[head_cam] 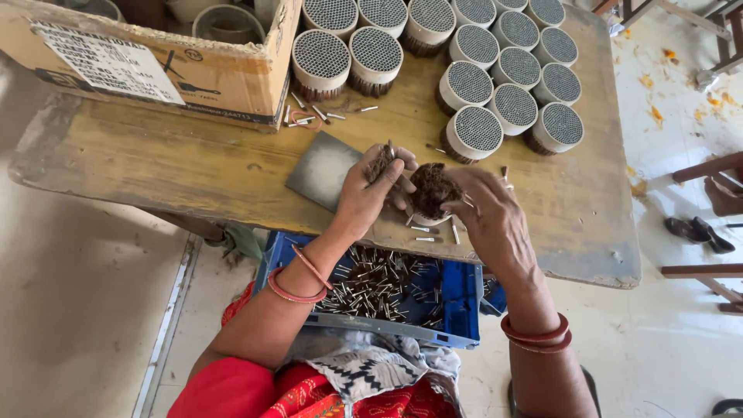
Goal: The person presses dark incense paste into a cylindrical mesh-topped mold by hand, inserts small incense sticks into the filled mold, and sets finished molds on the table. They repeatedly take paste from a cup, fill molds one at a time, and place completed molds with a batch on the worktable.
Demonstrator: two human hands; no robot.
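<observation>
Over the near edge of a worn wooden table (178,166), my left hand (370,193) pinches a small bunch of thin brown-tipped sticks (380,161). My right hand (489,217) grips a round bundle (433,188) of the same sticks, its dark brown tips facing up. The two hands are close together, almost touching. Loose white sticks (424,230) lie on the table under them. A grey flat slab (325,169) rests just left of my left hand.
Several round white bundles (495,81) stand packed at the table's far side. A cardboard box (166,66) sits at the far left. A blue crate (445,302) of loose sticks rests on my lap. Wooden furniture and sandals (700,232) are on the floor to the right.
</observation>
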